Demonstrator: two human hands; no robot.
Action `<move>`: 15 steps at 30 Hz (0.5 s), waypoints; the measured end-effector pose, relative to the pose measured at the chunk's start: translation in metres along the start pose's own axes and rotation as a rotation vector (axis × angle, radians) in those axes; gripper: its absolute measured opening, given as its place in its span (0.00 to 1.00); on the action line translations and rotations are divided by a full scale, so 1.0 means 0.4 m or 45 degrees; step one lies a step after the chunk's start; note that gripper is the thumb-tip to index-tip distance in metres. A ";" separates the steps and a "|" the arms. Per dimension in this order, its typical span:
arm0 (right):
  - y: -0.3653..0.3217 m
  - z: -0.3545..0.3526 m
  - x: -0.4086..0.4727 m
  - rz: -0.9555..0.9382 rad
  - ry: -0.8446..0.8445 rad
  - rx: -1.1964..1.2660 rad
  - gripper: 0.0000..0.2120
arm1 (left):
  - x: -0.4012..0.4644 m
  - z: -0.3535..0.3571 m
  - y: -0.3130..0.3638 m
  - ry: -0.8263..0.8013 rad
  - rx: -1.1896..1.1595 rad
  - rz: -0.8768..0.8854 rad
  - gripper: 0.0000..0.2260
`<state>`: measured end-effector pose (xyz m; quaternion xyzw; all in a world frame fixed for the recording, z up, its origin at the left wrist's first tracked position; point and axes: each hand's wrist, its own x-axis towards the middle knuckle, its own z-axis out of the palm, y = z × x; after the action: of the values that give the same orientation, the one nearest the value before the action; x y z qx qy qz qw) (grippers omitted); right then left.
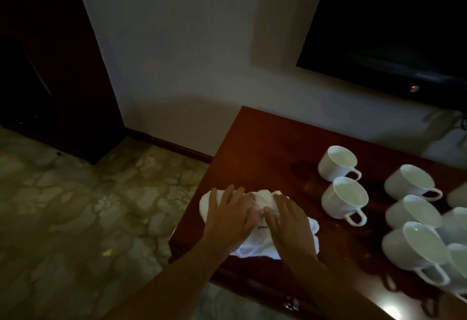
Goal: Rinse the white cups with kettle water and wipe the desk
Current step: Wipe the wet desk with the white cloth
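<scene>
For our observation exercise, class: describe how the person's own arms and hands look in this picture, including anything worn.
Both forearms are bare, with no sleeves showing. The left hand and right hand wear no gloves. No rings, watch or bracelet can be made out in the dim light.

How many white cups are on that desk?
At least 7: two nearest the cloth, three behind, two partly cut off. More may be hidden.

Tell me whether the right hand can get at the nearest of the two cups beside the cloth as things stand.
Probably yes. The right hand lies flat on the white cloth, and only bare desk separates it from that cup, whose handle faces the person.
</scene>
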<state>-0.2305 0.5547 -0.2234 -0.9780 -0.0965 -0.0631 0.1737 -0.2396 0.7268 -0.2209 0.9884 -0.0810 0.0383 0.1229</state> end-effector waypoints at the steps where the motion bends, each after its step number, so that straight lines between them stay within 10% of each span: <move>1: 0.005 0.017 -0.007 0.034 -0.002 0.014 0.39 | 0.003 0.020 0.002 0.046 -0.014 -0.004 0.25; 15: 0.030 0.115 0.278 0.241 0.230 0.048 0.30 | 0.358 0.096 -0.091 0.221 0.000 0.024 0.22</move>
<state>-0.1157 0.5783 -0.2526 -0.9697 0.0112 -0.1323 0.2052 -0.0902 0.7305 -0.2529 0.9805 -0.0793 0.1252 0.1291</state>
